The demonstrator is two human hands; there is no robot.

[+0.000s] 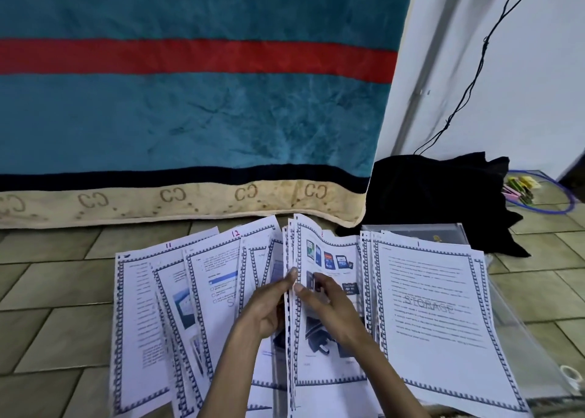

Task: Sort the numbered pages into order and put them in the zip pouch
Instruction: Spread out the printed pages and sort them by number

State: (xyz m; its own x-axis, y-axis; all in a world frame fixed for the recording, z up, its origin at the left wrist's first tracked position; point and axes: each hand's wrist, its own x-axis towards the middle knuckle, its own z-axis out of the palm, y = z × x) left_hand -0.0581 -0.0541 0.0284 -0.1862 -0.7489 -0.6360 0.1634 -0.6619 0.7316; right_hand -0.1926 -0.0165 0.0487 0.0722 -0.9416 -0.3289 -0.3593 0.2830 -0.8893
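Numbered pages lie fanned out across the tiled floor [47, 316] in front of a teal blanket [190, 117] with a red stripe. On the left, the page marked 11 [139, 322] lies just beside and partly under the page marked 12 [218, 278]. In the middle, the left hand [269, 303] and the right hand [329, 303] meet at a standing sheaf of pages [292, 291], each grip pinched on the sheaf's punched edge, thumbs and fingertips nearly touching one another. A page with pictures of memory cards [332, 262] lies behind the right hand. To the right, page 1 [433, 307], watermarked STORAGE, rests on the clear zip pouch [449, 229], whose rim shows beyond it. A black cloth [437, 193] is heaped behind the pouch.
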